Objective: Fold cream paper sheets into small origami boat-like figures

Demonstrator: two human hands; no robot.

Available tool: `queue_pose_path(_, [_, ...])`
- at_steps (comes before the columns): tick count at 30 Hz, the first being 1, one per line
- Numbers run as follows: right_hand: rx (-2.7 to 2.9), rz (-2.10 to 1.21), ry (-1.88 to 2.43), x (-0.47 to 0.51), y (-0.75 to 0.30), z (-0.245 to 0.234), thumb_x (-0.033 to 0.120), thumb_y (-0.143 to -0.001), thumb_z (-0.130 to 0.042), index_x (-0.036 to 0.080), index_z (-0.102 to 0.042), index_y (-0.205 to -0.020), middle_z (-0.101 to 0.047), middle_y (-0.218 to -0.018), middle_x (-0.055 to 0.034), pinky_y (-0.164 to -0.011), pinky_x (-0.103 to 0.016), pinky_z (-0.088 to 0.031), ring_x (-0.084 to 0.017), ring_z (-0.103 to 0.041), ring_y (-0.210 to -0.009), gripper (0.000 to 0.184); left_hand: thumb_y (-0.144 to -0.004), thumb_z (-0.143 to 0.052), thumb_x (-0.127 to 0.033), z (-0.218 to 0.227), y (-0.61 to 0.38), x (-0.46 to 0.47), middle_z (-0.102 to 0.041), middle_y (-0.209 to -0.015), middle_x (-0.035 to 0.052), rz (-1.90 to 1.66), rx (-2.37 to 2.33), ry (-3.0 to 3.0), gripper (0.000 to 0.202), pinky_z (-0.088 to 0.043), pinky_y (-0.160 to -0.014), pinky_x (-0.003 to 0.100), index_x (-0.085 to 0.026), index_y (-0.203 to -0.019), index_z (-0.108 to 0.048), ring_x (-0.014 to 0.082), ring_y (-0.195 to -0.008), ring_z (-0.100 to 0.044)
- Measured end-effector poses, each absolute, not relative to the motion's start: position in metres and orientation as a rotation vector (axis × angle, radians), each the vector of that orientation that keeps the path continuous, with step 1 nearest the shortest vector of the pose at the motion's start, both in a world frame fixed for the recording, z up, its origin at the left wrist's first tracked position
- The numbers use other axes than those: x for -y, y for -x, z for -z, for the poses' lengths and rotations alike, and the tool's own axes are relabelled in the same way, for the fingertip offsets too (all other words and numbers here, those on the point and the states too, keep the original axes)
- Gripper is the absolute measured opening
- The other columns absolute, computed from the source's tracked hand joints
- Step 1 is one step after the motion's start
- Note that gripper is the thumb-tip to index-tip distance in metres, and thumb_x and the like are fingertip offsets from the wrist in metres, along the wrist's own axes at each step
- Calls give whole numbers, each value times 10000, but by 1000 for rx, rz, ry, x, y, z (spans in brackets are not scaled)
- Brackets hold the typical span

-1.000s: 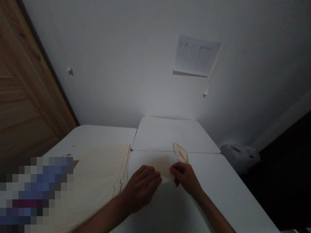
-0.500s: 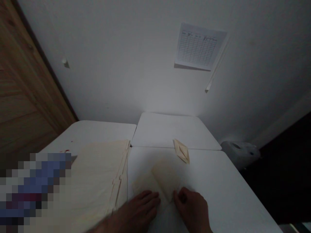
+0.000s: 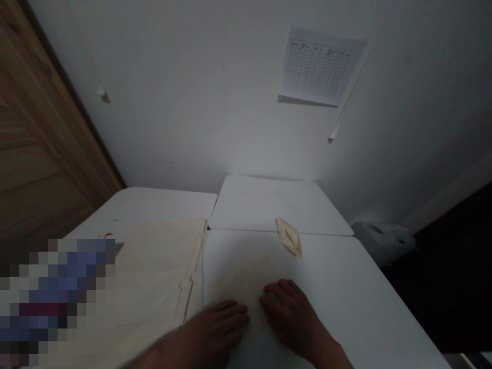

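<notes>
A cream sheet of paper [image 3: 240, 277] lies flat on the white table [image 3: 346, 297] in front of me. My left hand [image 3: 215, 328] rests palm down on its near left part, fingers stretched out. My right hand [image 3: 290, 318] lies flat on its near right part, fingers spread. Neither hand holds anything. A small folded cream paper shape [image 3: 289, 237] sits farther back on the table, beyond my right hand.
A stack of cream sheets [image 3: 154, 282] lies to the left of the paper. A printed chart [image 3: 317, 69] hangs on the white wall. A wooden door [image 3: 38, 148] stands at the left. A white object [image 3: 384, 238] sits low at the right, past the table's edge.
The raised, folded flap of the sheet has been laid down flat. Both hands went from pinching the paper's edge to pressing flat on it.
</notes>
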State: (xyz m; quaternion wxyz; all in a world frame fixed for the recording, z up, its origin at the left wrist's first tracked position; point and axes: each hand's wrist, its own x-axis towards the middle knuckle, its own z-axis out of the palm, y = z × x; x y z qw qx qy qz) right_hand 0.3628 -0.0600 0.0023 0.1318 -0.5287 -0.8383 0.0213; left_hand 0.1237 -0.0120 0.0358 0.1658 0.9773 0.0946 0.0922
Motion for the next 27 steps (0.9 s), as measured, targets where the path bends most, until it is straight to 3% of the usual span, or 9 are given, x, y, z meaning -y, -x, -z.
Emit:
queue_pose_path(6, [2376, -175, 1544, 60, -362, -1, 216, -864, -534, 238, -594, -893, -593, -977, -30, -882, -373, -394, -208, -513, -922, 70, -756, -505, -76, -45, -119, 5, -653, -1119, 60, -325, -360, -2675, 327, -427, -982, 349, -213, -1033, -611, 222, -1080, -576])
queue_pose_path(10, [2312, -284, 1534, 64, -364, -6, 252, -790, -604, 254, -598, -985, -575, -1029, -39, -926, -387, -379, -223, -500, -977, 195, -783, -489, -80, -47, -118, -2, -661, -1029, 61, -330, -389, -2639, 247, -457, -916, 342, -210, -948, -620, 216, -996, -596])
queue_pose_path(18, [2163, -376, 1589, 75, -362, -5, 254, -722, -629, 250, -587, -1053, -548, -1123, -60, -983, -411, -334, -239, -481, -1065, 333, -800, -508, -97, -50, -119, -4, -655, -977, 47, -291, -403, -2636, 198, -443, -896, 348, -215, -915, -619, 214, -949, -598])
queue_pose_path(27, [2029, -406, 1650, 80, -356, -1, 196, -669, -633, 256, -583, -1036, -541, -1141, -53, -942, -407, -358, -251, -473, -1069, 375, -761, -532, -94, -52, -116, -3, -655, -1024, 40, -297, -408, -2645, 215, -433, -914, 352, -226, -894, -638, 218, -972, -593])
